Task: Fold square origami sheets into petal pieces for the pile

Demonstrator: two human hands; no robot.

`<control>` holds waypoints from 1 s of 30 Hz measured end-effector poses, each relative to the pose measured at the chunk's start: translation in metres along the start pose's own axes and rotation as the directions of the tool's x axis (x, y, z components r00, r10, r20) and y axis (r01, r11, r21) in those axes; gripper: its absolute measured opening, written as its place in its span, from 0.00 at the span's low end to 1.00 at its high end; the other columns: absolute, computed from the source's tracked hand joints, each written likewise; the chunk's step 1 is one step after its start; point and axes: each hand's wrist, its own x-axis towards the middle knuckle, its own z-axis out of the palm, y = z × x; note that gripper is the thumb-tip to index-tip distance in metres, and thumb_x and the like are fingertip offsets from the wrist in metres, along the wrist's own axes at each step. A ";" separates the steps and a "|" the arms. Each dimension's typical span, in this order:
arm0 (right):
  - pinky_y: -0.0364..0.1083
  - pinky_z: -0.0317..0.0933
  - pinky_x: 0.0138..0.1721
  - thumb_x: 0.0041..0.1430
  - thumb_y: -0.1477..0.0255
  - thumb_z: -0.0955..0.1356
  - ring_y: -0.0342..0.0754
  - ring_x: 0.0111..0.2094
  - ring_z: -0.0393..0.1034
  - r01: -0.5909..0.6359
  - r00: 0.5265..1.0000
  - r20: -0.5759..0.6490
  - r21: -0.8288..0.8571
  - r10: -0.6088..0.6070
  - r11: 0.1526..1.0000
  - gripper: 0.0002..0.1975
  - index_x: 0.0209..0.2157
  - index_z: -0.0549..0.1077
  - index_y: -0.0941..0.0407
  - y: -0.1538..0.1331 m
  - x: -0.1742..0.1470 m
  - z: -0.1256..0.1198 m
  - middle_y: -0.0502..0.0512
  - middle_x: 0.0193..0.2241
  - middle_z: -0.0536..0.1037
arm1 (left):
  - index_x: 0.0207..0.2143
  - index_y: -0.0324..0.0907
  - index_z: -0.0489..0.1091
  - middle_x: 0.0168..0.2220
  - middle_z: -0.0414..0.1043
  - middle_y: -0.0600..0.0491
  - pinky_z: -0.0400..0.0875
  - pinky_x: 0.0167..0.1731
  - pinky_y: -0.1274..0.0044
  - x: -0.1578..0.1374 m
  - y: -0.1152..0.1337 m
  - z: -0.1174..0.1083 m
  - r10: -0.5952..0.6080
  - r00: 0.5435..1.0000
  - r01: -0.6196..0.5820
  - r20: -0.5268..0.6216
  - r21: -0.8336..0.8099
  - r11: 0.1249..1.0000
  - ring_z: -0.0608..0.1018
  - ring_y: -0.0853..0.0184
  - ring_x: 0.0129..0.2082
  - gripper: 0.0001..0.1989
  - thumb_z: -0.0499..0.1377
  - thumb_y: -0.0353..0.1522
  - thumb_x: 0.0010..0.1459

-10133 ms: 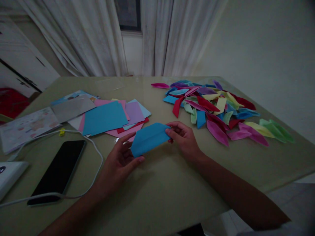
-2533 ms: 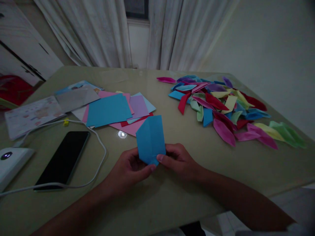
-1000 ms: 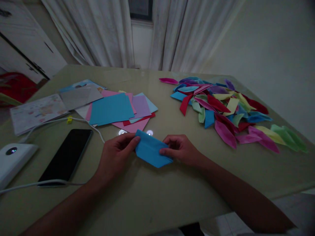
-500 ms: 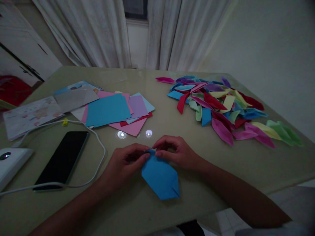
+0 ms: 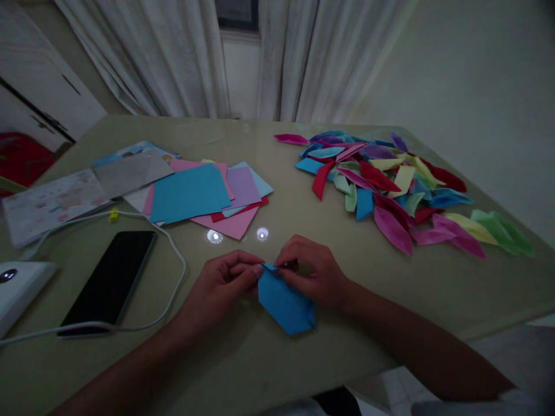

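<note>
A partly folded sheet of blue origami paper (image 5: 285, 304) is held near the table's front edge, its lower end angled toward me. My left hand (image 5: 232, 281) pinches the paper's top left corner between thumb and fingers. At the top edge, just to the right, my right hand (image 5: 313, 270) grips a narrow folded strip with thumb and forefinger. Both hands' fingertips are close together there. Small creased flaps show at the paper's lower right corner.
Flat coloured sheets (image 5: 191, 193) lie at the back left beside printed packets (image 5: 56, 202). A phone (image 5: 110, 283), a white cable (image 5: 184, 266) and a white device (image 5: 23, 289) are at left. Many folded paper pieces (image 5: 377, 173) are heaped at the back right.
The blue paper's lower end has risen and its visible face looks smaller. My right hand has shifted slightly right along the top edge; my left hand keeps its pinch.
</note>
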 end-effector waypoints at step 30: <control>0.43 0.71 0.37 0.67 0.65 0.75 0.46 0.34 0.79 -0.272 0.948 0.211 0.149 0.238 0.951 0.11 0.44 0.83 0.58 -0.002 0.003 -0.008 0.56 0.34 0.84 | 0.37 0.42 0.83 0.34 0.86 0.51 0.80 0.34 0.78 -0.004 0.000 0.001 0.207 0.978 -0.198 -0.030 0.186 0.962 0.85 0.64 0.33 0.09 0.72 0.38 0.59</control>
